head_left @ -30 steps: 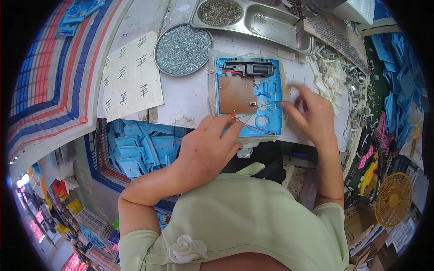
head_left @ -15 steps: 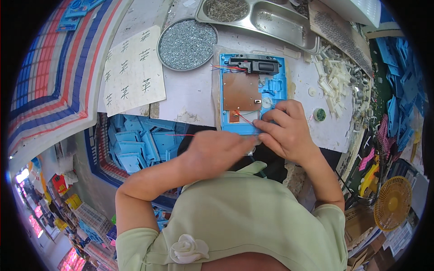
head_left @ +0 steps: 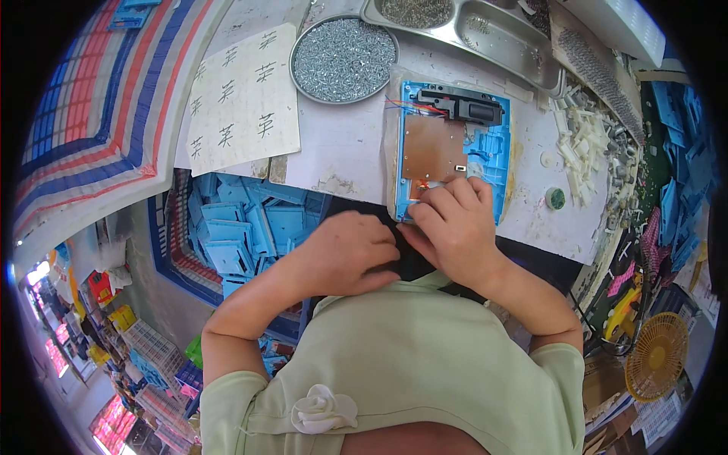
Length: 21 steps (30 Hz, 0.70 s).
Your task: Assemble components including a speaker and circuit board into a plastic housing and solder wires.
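A hard tug from my right hand point(head_left: 459, 231) could tear the red wires point(head_left: 425, 184).
Its fingers bend over the near end of the blue case point(head_left: 497, 159) on the worktop point(head_left: 341, 167); whether they pinch a wire, I cannot tell. My left hand point(head_left: 345, 254) hangs off the case, loosely curled, nothing visible in it. Pressing unevenly could shift the brown board point(head_left: 434, 148); dragging could tip the case off.
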Each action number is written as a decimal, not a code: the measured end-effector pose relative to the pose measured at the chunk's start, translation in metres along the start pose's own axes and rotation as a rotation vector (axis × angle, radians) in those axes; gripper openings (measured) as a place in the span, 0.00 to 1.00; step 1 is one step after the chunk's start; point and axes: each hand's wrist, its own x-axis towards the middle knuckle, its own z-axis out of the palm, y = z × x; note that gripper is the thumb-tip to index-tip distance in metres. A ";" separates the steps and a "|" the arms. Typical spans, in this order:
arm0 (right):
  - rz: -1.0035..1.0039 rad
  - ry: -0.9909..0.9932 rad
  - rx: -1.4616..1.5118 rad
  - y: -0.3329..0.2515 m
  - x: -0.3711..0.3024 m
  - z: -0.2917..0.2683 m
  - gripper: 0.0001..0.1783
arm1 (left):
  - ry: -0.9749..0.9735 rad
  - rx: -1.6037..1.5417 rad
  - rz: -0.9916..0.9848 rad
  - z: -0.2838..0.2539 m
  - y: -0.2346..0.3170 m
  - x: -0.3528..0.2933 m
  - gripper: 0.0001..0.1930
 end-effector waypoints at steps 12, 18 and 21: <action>0.461 0.269 0.183 0.138 0.014 -0.144 0.07 | 0.196 0.066 0.169 -0.009 -0.035 0.022 0.12; 0.032 0.477 -0.453 0.245 0.168 -0.213 0.10 | 0.101 0.025 0.194 -0.019 -0.039 0.035 0.09; -0.351 0.500 -0.500 0.243 0.284 -0.193 0.10 | 0.103 0.021 0.151 -0.025 -0.037 0.027 0.08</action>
